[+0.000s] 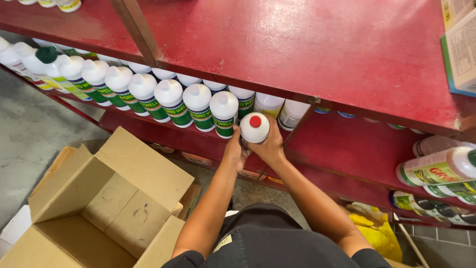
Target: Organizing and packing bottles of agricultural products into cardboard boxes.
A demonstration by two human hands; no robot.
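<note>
- Both hands, left hand [234, 151] and right hand [270, 148], grip clenched around the red-capped white bottle [255, 127].
- Bottle upright, just right of the shelf's green-labelled bottle row [171, 99].

The bottle [255, 127] is smooth white plastic with a glossy red cap, like the row of bottles [171, 99] with paper-like green labels. The shelf [317, 44] is red-painted metal, scuffed and dull. The box [114, 198] is matt brown cardboard; the floor [29, 129] is rough grey concrete.
</note>
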